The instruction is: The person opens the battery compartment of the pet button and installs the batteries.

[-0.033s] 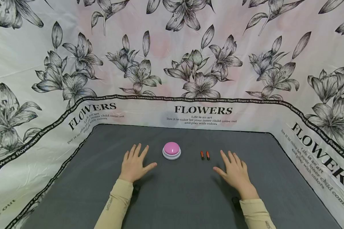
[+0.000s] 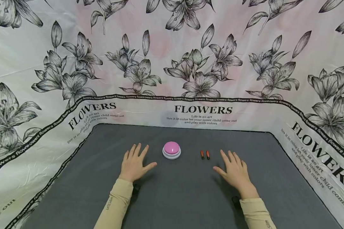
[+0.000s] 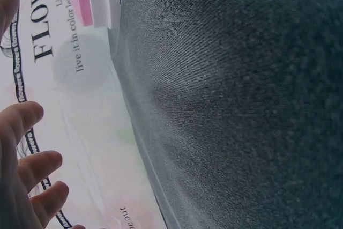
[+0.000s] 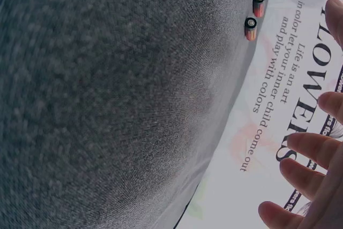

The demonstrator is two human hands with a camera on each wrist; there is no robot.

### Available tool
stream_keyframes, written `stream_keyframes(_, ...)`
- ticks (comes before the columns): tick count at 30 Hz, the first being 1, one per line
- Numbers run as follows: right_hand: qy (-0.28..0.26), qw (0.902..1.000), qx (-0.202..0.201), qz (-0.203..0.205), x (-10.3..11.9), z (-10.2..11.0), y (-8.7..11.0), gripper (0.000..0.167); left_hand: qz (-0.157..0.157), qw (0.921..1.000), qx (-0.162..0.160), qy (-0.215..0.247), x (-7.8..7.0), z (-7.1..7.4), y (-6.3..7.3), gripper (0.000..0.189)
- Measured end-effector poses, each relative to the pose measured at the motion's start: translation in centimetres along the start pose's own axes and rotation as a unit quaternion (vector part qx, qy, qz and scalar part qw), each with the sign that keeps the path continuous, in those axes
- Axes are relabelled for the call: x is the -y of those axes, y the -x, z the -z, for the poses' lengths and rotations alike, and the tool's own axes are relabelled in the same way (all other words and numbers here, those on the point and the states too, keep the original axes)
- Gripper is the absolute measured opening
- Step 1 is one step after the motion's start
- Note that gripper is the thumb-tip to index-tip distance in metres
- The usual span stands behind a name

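A round button (image 2: 171, 150) with a pink dome top and a white base stands on the grey tabletop, partly visible in the left wrist view too. To its right, two small red-and-black batteries (image 2: 204, 155) lie side by side; the right wrist view shows their dark ends. My left hand (image 2: 134, 165) is held palm down with fingers spread, left of the button and apart from it. On the other side, my right hand (image 2: 233, 170) is likewise spread, just right of the batteries and not touching them. Both hands hold nothing.
The grey cloth-covered table (image 2: 177, 197) reaches to a white curtain (image 2: 160, 70) printed with black flowers and lettering, which surrounds it at the back and both sides. Dark straps (image 2: 236, 203) show under the sleeve cuffs.
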State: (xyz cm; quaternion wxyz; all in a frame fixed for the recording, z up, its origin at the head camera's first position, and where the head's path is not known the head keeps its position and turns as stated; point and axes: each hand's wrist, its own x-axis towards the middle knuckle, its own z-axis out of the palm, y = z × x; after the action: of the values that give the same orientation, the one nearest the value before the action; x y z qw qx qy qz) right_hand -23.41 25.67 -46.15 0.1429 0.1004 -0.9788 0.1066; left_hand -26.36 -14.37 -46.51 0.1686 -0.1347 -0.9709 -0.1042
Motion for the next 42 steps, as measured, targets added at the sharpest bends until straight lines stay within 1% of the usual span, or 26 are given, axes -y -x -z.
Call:
stream_keyframes(9,-0.008,1.0000,0.002,0.002,0.1,0.0,0.0,0.079,-0.002,0.9999,0.003,0.009,0.1,0.3,0.1,0.086)
stream_keyframes(16,-0.052,0.9986,-0.004,0.009,0.4,-0.3,-0.3,0.081,0.003,0.9994,0.010,0.032,0.2,0.5,0.1,0.087)
stream_keyframes(21,-0.073,0.9969,-0.018,0.022,0.8,-0.6,-1.1,0.080,0.004,0.9986,0.013,0.052,0.0,0.6,-0.4,0.084)
stream_keyframes(24,-0.081,0.9961,-0.020,0.027,1.2,-0.9,-1.6,0.079,0.005,0.9976,0.022,0.065,-0.2,0.5,-0.7,0.083)
stream_keyframes(27,-0.094,0.9950,-0.016,0.029,1.7,-1.2,-1.9,0.078,0.006,0.9968,0.035,0.071,-0.4,0.4,-0.9,0.083)
stream_keyframes(33,-0.114,0.9931,-0.007,0.030,2.8,-1.8,-2.4,0.077,0.010,0.9955,0.048,0.080,-0.7,-0.3,-1.0,0.083)
stream_keyframes(39,-0.134,0.9904,-0.005,0.032,4.3,-2.2,-3.4,0.076,0.024,0.9904,0.062,0.121,-1.3,-0.9,-1.5,0.082)
stream_keyframes(42,-0.148,0.9884,-0.005,0.034,5.0,-2.3,-3.9,0.075,0.030,0.9883,0.068,0.133,-1.8,-1.1,-1.8,0.082)
